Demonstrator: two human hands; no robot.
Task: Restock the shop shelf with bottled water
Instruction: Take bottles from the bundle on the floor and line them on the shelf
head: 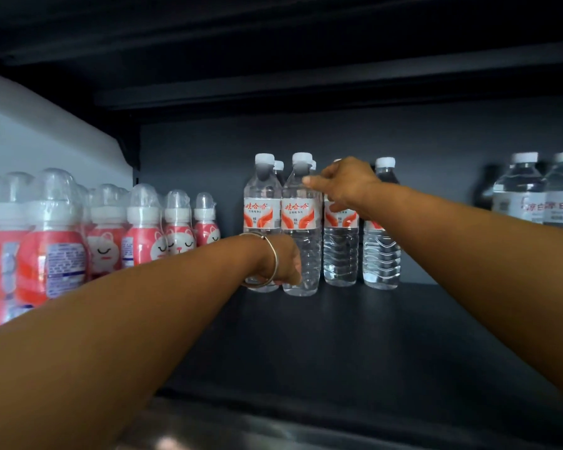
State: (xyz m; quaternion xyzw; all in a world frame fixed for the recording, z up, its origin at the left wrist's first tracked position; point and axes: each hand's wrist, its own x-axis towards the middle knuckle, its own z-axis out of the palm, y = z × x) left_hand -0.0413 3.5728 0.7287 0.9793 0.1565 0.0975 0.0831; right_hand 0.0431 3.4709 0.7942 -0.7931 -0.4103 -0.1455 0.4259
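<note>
Several clear water bottles with white caps and red-orange labels stand in a row at the back of the dark shelf (338,336). My left hand (285,264), a metal bangle on its wrist, grips the lower part of the second bottle (301,216); its fingers are hidden behind the bottle. My right hand (346,185) is curled over the neck of the third bottle (340,251), thumb pointing left toward the second bottle's neck. Another bottle (381,254) stands just right of it, and the leftmost bottle (262,203) is partly behind my left wrist.
Shrink-wrapped pink and red drink bottles (104,245) with domed clear caps fill the shelf's left side. Larger water bottles with grey labels (540,193) stand at the far right. The shelf above hangs low overhead. A white wall panel (46,134) is at the left.
</note>
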